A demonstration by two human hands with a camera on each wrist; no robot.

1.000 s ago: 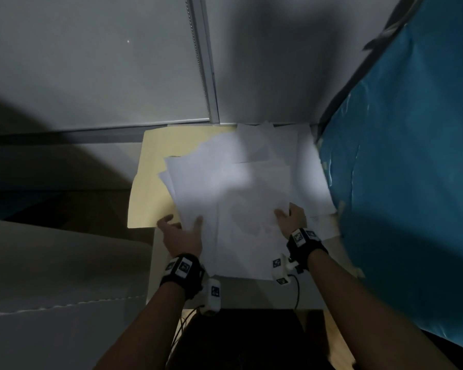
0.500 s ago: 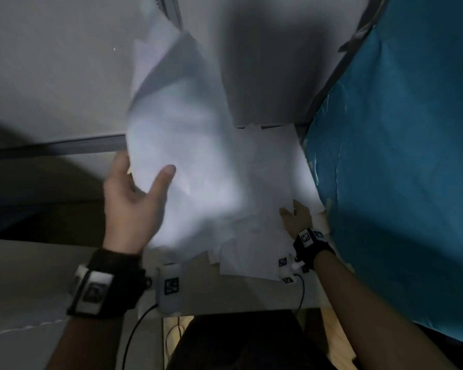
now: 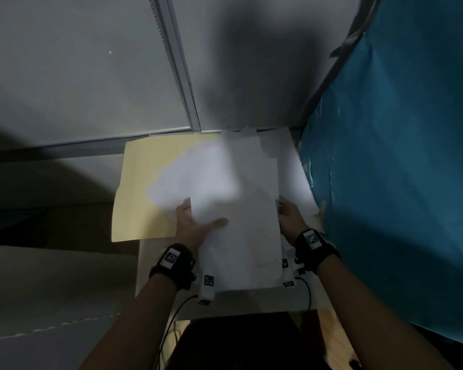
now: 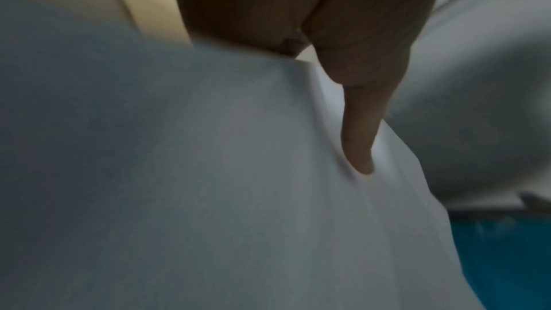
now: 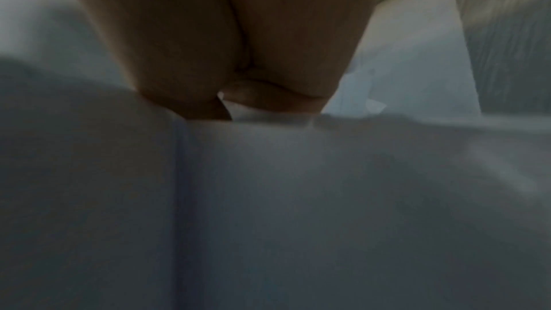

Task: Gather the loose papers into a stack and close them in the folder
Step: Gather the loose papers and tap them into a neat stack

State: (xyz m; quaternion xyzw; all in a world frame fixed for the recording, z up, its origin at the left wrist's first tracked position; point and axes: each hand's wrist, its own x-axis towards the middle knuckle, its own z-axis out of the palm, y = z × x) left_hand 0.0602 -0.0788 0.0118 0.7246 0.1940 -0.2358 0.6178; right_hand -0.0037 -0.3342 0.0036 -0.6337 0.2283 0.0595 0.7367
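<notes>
An open yellow folder [image 3: 137, 188] lies on the small white table [image 3: 251, 303], its left half bare. Loose white papers [image 3: 225, 196] lie fanned over its right half and toward me. My left hand [image 3: 198, 222] holds the pile's left edge, thumb [image 4: 357, 150] pressed on the top sheet [image 4: 238, 197], fingers hidden under the sheets. My right hand [image 3: 286, 214] grips the pile's right edge; in the right wrist view its fingers [image 5: 268, 100] curl behind the paper [image 5: 298, 197]. More sheets [image 3: 292, 169] stick out at the far right.
A blue plastic-wrapped bulk [image 3: 398, 182] crowds the table's right side. Grey wall panels with a metal strip [image 3: 177, 62] stand right behind the folder. A pale surface [image 3: 51, 289] lies lower on the left. Cables [image 3: 309, 292] hang off the near table edge.
Half a second ago my left hand held a bundle of sheets raised high. It has come down and laid them on the pile. My right hand stayed at the right edge.
</notes>
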